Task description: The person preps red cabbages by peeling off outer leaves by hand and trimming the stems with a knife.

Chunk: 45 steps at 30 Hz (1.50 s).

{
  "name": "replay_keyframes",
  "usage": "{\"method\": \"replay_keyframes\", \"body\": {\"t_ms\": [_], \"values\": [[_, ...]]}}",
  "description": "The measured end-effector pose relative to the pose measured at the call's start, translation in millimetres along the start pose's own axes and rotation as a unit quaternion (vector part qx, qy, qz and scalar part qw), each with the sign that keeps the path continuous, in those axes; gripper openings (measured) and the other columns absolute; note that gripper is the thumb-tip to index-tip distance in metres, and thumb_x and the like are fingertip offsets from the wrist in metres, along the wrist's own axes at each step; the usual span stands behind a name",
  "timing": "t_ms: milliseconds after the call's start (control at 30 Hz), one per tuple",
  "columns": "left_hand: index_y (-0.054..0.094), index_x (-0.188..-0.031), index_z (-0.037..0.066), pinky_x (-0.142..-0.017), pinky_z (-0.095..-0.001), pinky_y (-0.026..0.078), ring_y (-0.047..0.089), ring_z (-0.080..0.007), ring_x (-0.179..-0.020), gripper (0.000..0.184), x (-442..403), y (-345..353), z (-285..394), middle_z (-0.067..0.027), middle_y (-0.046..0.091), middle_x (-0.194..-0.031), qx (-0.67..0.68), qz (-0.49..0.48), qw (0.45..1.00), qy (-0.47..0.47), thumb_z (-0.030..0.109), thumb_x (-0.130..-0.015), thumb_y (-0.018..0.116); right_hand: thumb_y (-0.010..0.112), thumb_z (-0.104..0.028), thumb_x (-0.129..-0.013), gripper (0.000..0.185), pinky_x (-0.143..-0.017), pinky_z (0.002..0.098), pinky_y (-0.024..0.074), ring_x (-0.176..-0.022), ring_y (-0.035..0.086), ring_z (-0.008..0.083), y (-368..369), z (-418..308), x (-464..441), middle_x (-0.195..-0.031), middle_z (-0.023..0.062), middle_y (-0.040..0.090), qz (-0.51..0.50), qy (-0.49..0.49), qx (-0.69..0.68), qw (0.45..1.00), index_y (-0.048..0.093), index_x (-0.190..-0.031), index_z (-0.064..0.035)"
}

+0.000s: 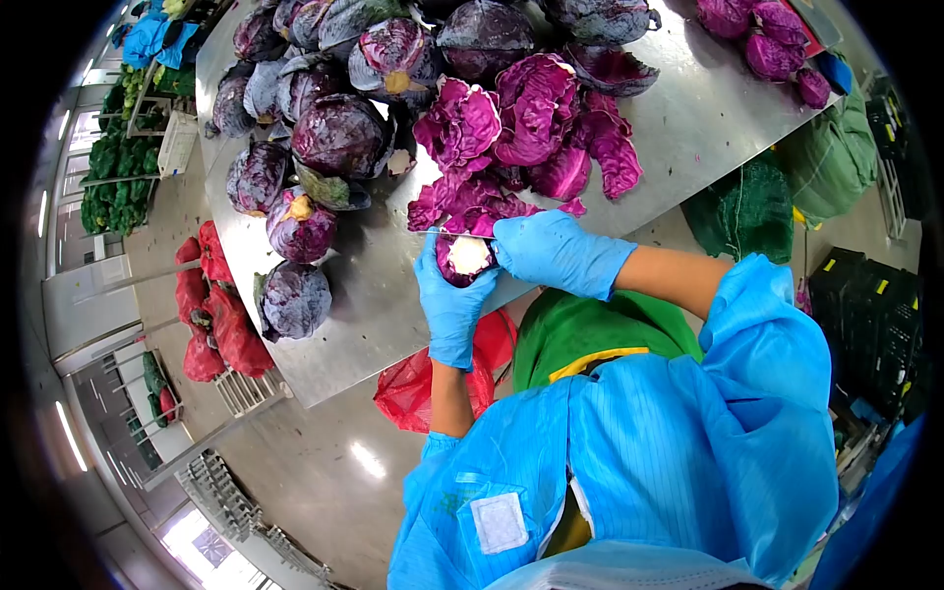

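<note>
My left hand (447,300), in a blue glove, is wrapped round a small purple cabbage (462,258) whose pale cut stem end faces up. In my gloved right hand (560,253) is a knife (447,234); its thin blade lies across the cabbage's far side, and the handle is hidden in the fist. Just beyond both hands, loose purple leaves (531,118) are heaped on the metal table (379,270). Whole dark cabbages (339,136) are piled at the left and along the far side, one of them (293,300) near the left edge.
Several trimmed cabbages (772,54) sit at the far right. A green bag (600,334) and a red mesh bag (423,388) are below the near edge. Red sacks (231,324) stand on the floor at left, black crates (865,310) at right.
</note>
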<state>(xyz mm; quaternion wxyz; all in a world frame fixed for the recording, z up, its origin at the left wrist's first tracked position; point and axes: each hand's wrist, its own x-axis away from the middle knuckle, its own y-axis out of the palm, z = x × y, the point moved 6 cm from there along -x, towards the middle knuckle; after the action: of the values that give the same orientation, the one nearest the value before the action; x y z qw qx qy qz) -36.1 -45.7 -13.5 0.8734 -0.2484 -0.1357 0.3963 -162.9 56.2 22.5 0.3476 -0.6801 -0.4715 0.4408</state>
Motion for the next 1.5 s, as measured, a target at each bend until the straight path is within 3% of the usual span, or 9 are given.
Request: {"method": "replay_keyframes", "body": {"t_ms": [233,333,600,733,967,1233,1333,1433,1500], "values": [[0.037,-0.146,0.005,-0.097,-0.0405,0.046,0.054,-0.0326,-0.113,0.104,1.2,1.6,21.5,-0.0179,0.049,-0.123,-0.054,0.008,0.998,0.007,0.028,-0.059,0.090,0.060,-0.017,-0.076,0.006,-0.042,0.0364,0.0433,-0.057,0.060,0.0227,-2.4,24.2,-1.3,-0.067,0.0089,0.056,0.069,-0.056,0.087,0.992,0.057,-0.077,-0.0118],[0.034,-0.148,0.006,-0.097,-0.0407,0.046,0.054,-0.0328,-0.114,0.107,4.1,1.8,22.1,-0.0186,0.048,-0.124,-0.049,0.023,0.998,0.010,0.027,-0.060,0.090,0.059,-0.018,-0.080,0.007,-0.043,0.0387,0.0456,-0.054,0.060,0.0253,4.2,23.5,7.9,-0.067,0.0104,0.058,0.178,0.009,-0.032,0.983,0.057,-0.078,-0.0118],[0.033,-0.148,0.004,-0.104,-0.0419,0.040,0.046,-0.0354,-0.122,0.110,19.4,9.8,36.1,-0.0213,0.045,-0.132,-0.079,0.047,0.993,0.079,0.023,-0.056,0.090,0.057,-0.037,-0.094,0.033,-0.058,0.0544,0.0480,-0.067,0.064,0.0424,24.8,64.2,14.3,-0.076,0.0205,0.064,0.059,0.352,-0.188,0.915,0.055,-0.087,-0.0052],[0.033,-0.148,0.003,-0.109,-0.0428,0.034,0.041,-0.0352,-0.127,0.111,18.7,7.3,27.9,-0.0203,0.042,-0.140,0.006,0.039,0.999,-0.010,0.023,-0.055,0.091,0.069,-0.049,-0.083,0.060,-0.067,0.0482,0.0518,-0.081,0.067,0.0379,3.3,54.5,13.3,-0.095,0.0202,0.065,0.098,0.317,-0.152,0.931,0.054,-0.117,-0.0020],[0.039,-0.145,0.003,-0.113,-0.0414,0.030,0.038,-0.0319,-0.133,0.106,14.0,1.4,33.0,-0.0186,0.040,-0.144,-0.075,0.045,0.974,0.209,0.018,-0.053,0.090,0.078,-0.026,-0.080,0.047,-0.082,0.0352,0.0503,-0.091,0.065,0.0240,22.3,70.2,-15.2,-0.102,0.0116,0.065,0.057,0.157,-0.368,0.915,0.064,-0.123,-0.0131],[0.034,-0.146,0.004,-0.112,-0.0412,0.033,0.041,-0.0303,-0.130,0.102,5.7,12.3,-18.7,-0.0170,0.035,-0.142,0.214,-0.065,0.969,-0.103,0.028,-0.063,0.088,0.078,-0.020,-0.078,0.046,-0.068,0.0330,0.0533,-0.080,0.065,0.0262,-17.4,14.2,-14.6,-0.093,0.0105,0.064,0.159,0.045,-0.223,0.961,0.065,-0.121,-0.0086],[0.031,-0.147,0.004,-0.111,-0.0406,0.035,0.043,-0.0274,-0.127,0.108,13.5,7.0,-14.1,-0.0152,0.038,-0.139,0.230,-0.081,0.967,-0.080,0.029,-0.060,0.089,0.080,-0.022,-0.077,0.043,-0.062,0.0338,0.0503,-0.071,0.061,0.0227,-26.9,21.4,-22.2,-0.082,0.0095,0.060,0.173,0.055,-0.248,0.951,0.067,-0.115,-0.0068],[0.027,-0.150,0.003,-0.115,-0.0418,0.028,0.034,-0.0312,-0.134,0.117,10.5,-4.0,18.1,-0.0159,0.037,-0.146,0.001,-0.077,0.992,0.098,0.034,-0.055,0.088,0.076,-0.024,-0.083,0.030,-0.049,0.0296,0.0510,-0.052,0.061,0.0160,-24.7,62.2,-24.6,-0.069,0.0089,0.064,-0.026,0.360,-0.531,0.766,0.066,-0.099,-0.0003],[0.025,-0.151,0.003,-0.116,-0.0426,0.024,0.029,-0.0336,-0.137,0.120,7.5,-2.5,33.0,-0.0161,0.033,-0.151,-0.011,-0.122,0.985,0.121,0.036,-0.053,0.087,0.075,-0.019,-0.082,0.027,-0.042,0.0271,0.0472,-0.043,0.055,0.0112,-25.4,91.3,-24.1,-0.061,0.0060,0.061,0.001,0.397,-0.543,0.740,0.065,-0.098,0.0013]]}}
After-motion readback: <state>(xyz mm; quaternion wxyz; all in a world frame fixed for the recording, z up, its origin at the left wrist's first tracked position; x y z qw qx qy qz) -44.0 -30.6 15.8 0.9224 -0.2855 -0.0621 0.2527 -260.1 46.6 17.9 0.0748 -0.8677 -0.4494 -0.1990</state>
